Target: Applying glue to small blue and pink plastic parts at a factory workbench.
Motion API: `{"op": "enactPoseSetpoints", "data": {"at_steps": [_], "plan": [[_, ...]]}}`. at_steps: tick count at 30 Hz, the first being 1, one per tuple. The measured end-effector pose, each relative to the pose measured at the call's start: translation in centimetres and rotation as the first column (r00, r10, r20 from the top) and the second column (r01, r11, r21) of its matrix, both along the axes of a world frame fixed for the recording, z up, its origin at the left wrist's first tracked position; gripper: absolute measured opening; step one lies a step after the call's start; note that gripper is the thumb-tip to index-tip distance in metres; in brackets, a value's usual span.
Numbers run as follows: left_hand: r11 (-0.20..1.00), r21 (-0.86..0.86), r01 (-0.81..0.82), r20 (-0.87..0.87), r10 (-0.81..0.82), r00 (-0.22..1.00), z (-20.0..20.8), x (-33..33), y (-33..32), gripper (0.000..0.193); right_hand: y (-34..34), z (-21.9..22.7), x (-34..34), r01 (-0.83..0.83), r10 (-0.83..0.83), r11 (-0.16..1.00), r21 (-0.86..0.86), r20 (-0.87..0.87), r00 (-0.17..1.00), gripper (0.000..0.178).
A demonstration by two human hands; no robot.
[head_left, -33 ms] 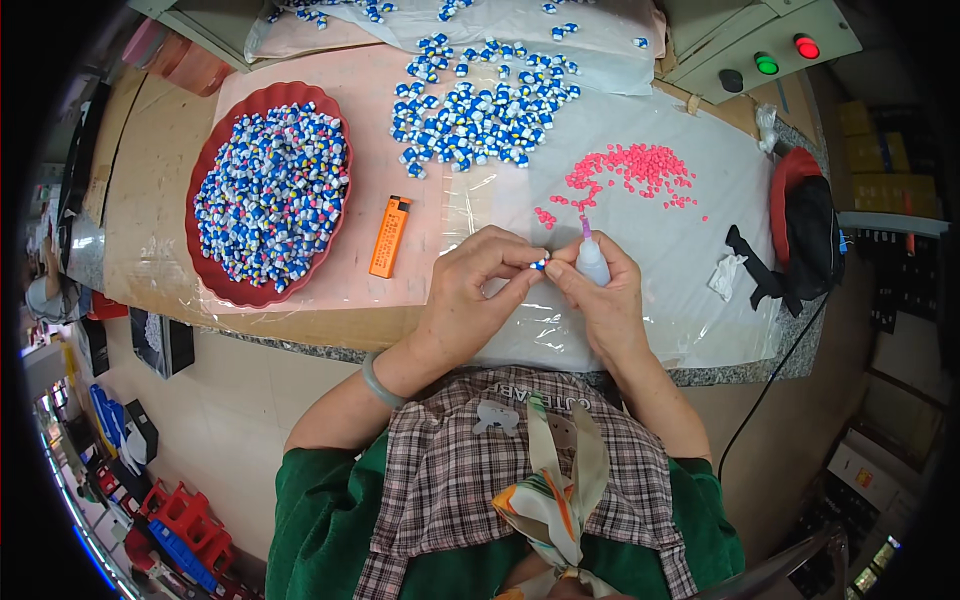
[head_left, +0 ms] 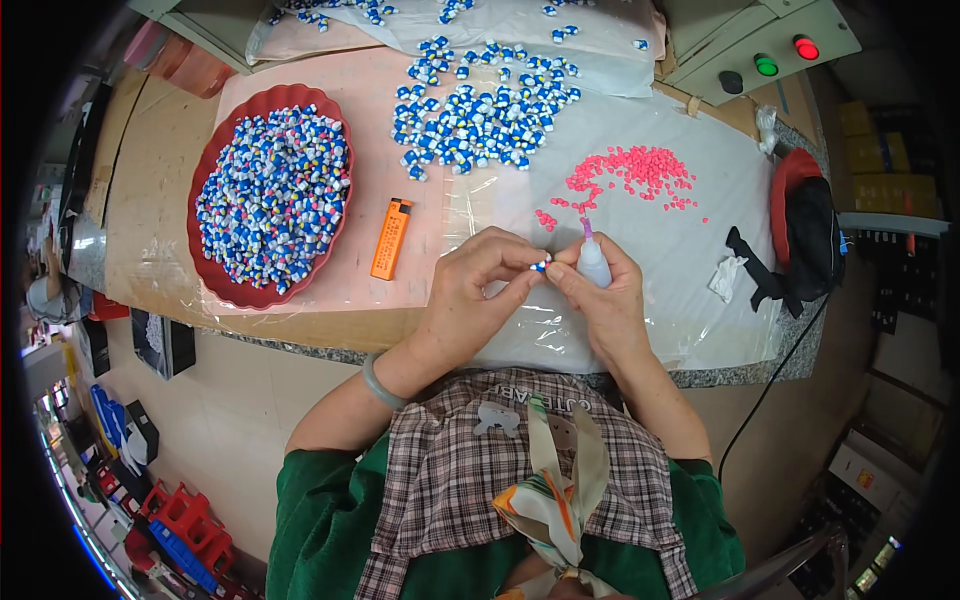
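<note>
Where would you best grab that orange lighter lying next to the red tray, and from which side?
Take the orange lighter across its long flat sides, near the middle, coming straight down from above. It lies flat on the pink sheet, long axis running roughly away from the person, metal cap at the far end. Both long sides look free: the red tray sits to its left with a gap, probably enough for fingertips.

A single head-worn fisheye camera is looking steeply down from above the person, facing forward over the plastic-covered pink worktable [head_left: 400, 190]. It is sitting close: the table is filling the upper half, the person's checked apron lying just below its near edge, straight edges bending toward the dark rim.
</note>
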State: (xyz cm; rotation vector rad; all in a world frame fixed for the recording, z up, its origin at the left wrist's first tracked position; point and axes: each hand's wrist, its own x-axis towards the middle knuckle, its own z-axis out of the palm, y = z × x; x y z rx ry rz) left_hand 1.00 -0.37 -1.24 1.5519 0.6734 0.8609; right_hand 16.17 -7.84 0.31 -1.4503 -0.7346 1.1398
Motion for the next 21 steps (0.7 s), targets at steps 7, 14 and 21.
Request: {"op": "enactPoseSetpoints", "data": {"at_steps": [7,14,21], "plan": [[0.938,-0.345,0.035,0.008,-0.035,0.999,0.6,-0.1,3.4,0.024,-0.5,-0.2,1.4,-0.016,0.019,0.999,0.051,-0.062,0.998,0.011],[0.735,0.669,0.110,-0.404,0.236,0.884,0.3,2.6,7.5,0.022,-1.1,-0.6,2.2,-0.021,0.021,1.000,0.021,-0.017,1.000,0.010],[0.554,0.816,0.164,-0.405,0.347,0.846,0.4,3.2,8.5,0.016,-1.3,-0.4,2.4,-0.093,0.082,0.995,0.048,0.191,0.978,0.011]]}}
